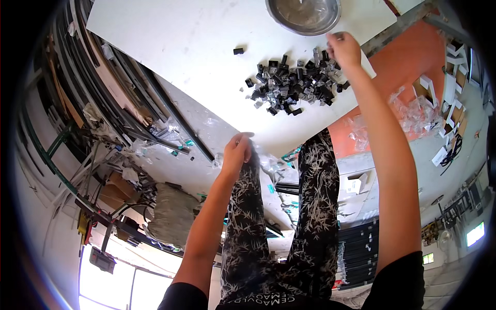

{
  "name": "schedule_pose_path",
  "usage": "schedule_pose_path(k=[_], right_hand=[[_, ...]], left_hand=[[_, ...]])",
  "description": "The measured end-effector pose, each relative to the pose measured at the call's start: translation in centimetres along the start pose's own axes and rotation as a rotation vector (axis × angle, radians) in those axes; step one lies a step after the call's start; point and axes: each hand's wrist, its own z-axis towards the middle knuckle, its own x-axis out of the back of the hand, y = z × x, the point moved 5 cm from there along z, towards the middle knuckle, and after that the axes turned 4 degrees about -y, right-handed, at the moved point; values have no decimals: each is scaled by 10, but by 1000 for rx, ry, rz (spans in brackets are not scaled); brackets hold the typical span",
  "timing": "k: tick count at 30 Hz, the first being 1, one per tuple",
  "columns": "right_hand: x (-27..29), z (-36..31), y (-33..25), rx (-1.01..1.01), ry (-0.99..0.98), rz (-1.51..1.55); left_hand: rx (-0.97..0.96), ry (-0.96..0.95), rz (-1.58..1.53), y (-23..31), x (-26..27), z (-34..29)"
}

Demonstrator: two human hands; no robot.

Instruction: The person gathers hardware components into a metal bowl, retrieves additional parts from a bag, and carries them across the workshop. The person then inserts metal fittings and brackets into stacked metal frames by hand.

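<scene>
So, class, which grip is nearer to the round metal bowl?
Right. The right grip is close beside the bowl, at its lower right in the picture; the left grip is farther off, by the near edge of the white table.

Black tee (310, 303), short sleeves (395, 284), pale lettering (266, 298) near front hem. Black pants (316, 181), off-white leaf print all over both legs. Forearms (390, 150), left hand (237, 153) and right hand (346, 50) bare.
</scene>
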Motion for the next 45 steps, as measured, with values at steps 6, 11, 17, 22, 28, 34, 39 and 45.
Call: schedule_pose_path(k=[6,11,17,22,28,34,39,45], right_hand=[[-36,-39,-17,308,-2,-841],[-45,-43,-24,256,57,-891],[-68,-88,-12,530,2,-961],[-83,-91,-1,538,75,-1004],[-90,-95,-5,518,-9,-915],[-38,-118,24,348,249,-620],[5,-113,82,60,267,-242],[7,-96,57,353,180,-778]], left_hand=[[40,38,-8,-7,-8,3],[33,-1,31,0,-17,10],[53,13,50,-3,-18,16],[43,-8,43,0,-29,14],[43,-16,51,-5,-19,16],[35,-12,55,0,-19,16],[28,-30,66,2,-21,22],[24,-29,31,1,-33,23]])
